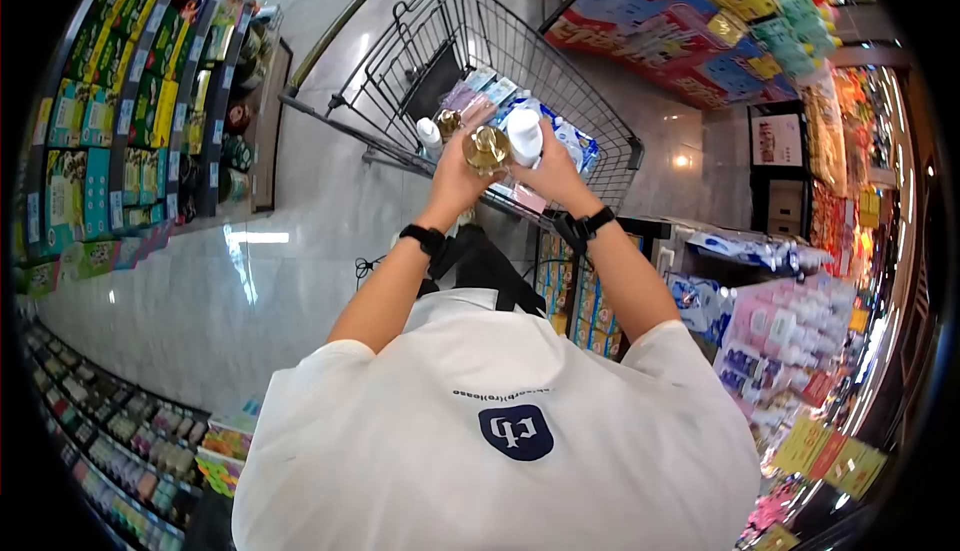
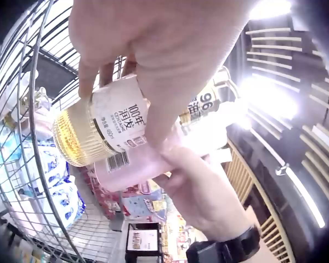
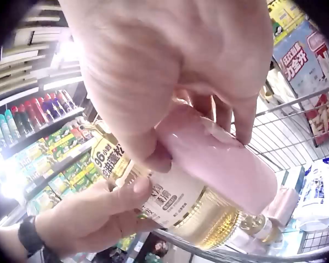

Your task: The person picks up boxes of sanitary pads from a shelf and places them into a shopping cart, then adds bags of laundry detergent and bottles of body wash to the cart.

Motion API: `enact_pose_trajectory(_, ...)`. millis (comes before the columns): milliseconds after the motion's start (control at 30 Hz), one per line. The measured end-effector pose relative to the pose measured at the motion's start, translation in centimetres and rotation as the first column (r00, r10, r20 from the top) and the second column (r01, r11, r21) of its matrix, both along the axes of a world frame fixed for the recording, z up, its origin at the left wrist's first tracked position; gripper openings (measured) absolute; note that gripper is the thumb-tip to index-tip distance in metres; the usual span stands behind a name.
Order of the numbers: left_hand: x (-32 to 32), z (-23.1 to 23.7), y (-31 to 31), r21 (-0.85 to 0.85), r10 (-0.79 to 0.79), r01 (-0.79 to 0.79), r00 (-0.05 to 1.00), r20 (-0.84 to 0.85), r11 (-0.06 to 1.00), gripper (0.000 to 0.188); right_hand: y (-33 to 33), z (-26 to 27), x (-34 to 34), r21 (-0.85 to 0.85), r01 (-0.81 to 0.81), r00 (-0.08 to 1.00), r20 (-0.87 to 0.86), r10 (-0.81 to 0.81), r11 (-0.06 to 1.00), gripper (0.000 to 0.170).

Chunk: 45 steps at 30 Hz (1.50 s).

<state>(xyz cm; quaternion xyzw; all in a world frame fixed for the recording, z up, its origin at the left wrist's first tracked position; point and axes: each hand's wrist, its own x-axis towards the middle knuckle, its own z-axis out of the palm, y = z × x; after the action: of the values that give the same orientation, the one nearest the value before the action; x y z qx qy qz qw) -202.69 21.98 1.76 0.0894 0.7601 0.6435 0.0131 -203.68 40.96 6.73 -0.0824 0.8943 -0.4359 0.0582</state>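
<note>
Over the shopping cart (image 1: pixel 640 151), both hands hold bottles side by side. My left hand (image 1: pixel 458 179) grips a clear shampoo bottle (image 1: pixel 487 151) with golden liquid and a pale label; its ribbed base points away from me. In the left wrist view, the label reads 100年润发 and the thumb lies across the bottle. My right hand (image 1: pixel 556 173) grips a glossy pale pink bottle (image 3: pixel 225 159), fingers curled round it. The two bottles overlap in both wrist views. In the right wrist view the left hand (image 3: pixel 98 216) holds the golden bottle from below.
Inside the cart lie blue-and-white packs (image 1: pixel 570 139), another golden bottle (image 3: pixel 257 227) and a white-capped bottle (image 1: pixel 429 133). Shelves of green boxes (image 1: pixel 150 101) stand on the left. Stacked red-and-blue cartons (image 1: pixel 670 36) stand beyond the cart; a display of pink bottles (image 1: pixel 785 326) is at right.
</note>
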Motion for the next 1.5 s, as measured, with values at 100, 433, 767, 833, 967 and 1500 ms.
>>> enact_pose_trajectory(100, -2.1, -2.8, 1.7, 0.010, 0.102, -0.104, 0.984, 0.144, 0.994, 0.073, 0.8, -3.9, -3.6, -0.008, -0.012, 0.992, 0.125, 0.013, 1.000, 0.072)
enact_pose_trajectory(433, -7.1, -15.4, 4.3, -0.342, 0.164, 0.010, 0.863, 0.477, 0.940, 0.079, 3.3, -19.5, -8.1, -0.141, -0.014, 0.963, 0.264, 0.051, 0.990, 0.064)
enact_pose_trajectory(767, -7.6, -25.6, 6.4, -0.333, 0.341, -0.147, 0.674, 0.656, 0.932, 0.099, 2.6, -29.2, -8.7, -0.303, -0.004, 0.949, 0.300, 0.099, 0.953, 0.061)
enact_pose_trajectory(833, -8.4, -23.9, 6.4, -0.420, 0.388, -0.098, 0.608, 0.693, 0.902, 0.101, 2.3, -30.6, -8.6, -0.278, 0.001, 0.951, 0.297, 0.085, 0.961, 0.061)
enact_pose_trajectory(967, -7.1, -30.8, 5.9, -0.307, 0.318, -0.128, 0.616, 0.721, 0.943, 0.096, 2.1, -32.1, -8.2, -0.234, 0.044, 0.970, 0.244, 0.015, 0.971, 0.061)
enact_pose_trajectory(1500, -6.1, -7.5, -3.2, -0.261, 0.184, -0.057, 0.850, 0.494, 0.964, 0.030, 3.4, -31.1, -8.0, -0.197, -0.114, 0.938, 0.300, 0.171, 0.974, 0.066)
